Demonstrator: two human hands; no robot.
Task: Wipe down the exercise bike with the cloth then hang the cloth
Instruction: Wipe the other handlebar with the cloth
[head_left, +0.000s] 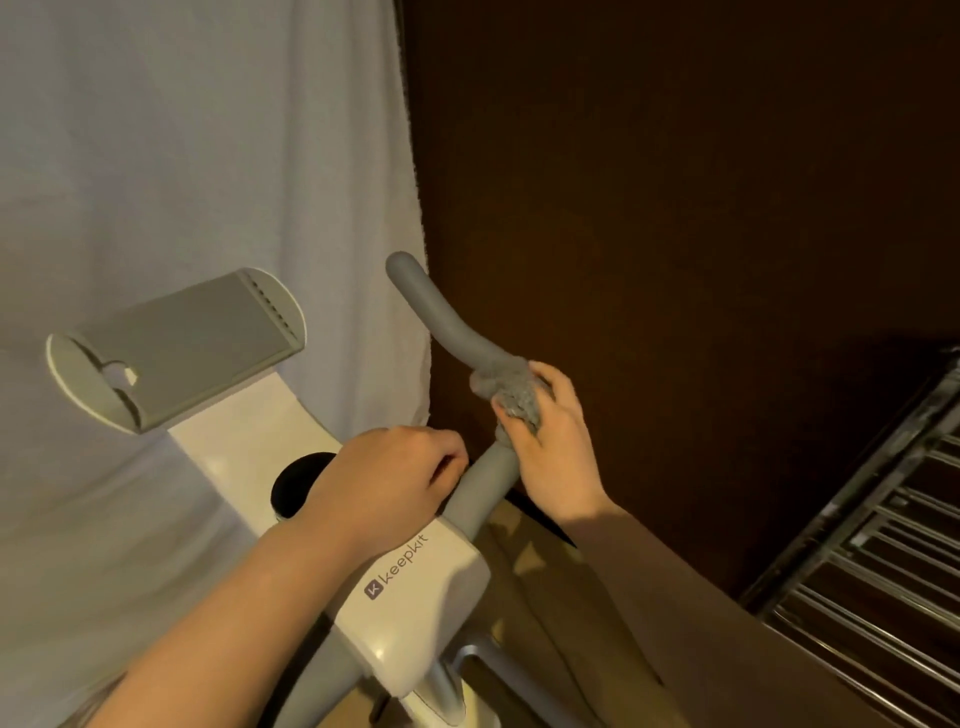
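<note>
Right hand (553, 441): closed around the grey cloth (511, 395), pressing it onto the right handlebar (447, 322); fingers wrapped over the bunched fabric, thumb side toward the bar.
Cloth: bunched into a wad around the handlebar's bend, at about 3 o'clock from frame centre; touching both bar and palm.
Left hand (387, 478): fingers curled shut on the lower stretch of the same handlebar, just beside the white housing; sits at 7 o'clock from the cloth, close to but apart from the right hand.
Exercise bike (415, 587): white body with "keepkit" lettering, running from centre toward 6 o'clock; grey bar rises from it toward 12 o'clock and curves left at its tip.
Tablet holder (176, 348): grey plate on a white mount, at 9 o'clock from the hands, tilted.
White sheet (182, 156): hangs behind the bike, filling the left half.
Drying rack (883, 571): metal rails at 4 o'clock, well apart from the hands.
</note>
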